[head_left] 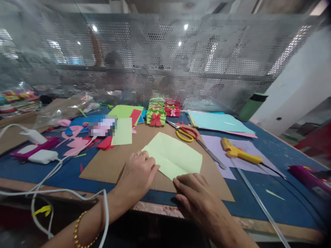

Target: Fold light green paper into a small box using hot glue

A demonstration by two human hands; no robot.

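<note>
A pale green sheet of paper [178,153], with faint creases, lies turned at an angle on a flat piece of brown cardboard [103,167]. My left hand [139,168], fingers curled together, grips the paper's left edge; a ring and a gold bead bracelet show on this arm. At the corner nearest me, my right hand [193,191] has its thumb and bent fingers closed on the paper. Beyond the sheet rest scissors [184,133] with red and yellow handles. A flat grey metal blade [212,154] lies just right of the paper.
A yellow glue gun [240,152] lies on lilac paper [261,158]. Small green paper baskets [156,115] and red ones [172,109] stand at the back. Blue sheets [222,121], a green bottle [252,106], pink scraps [77,146] and white cables [69,191] surround the cardboard.
</note>
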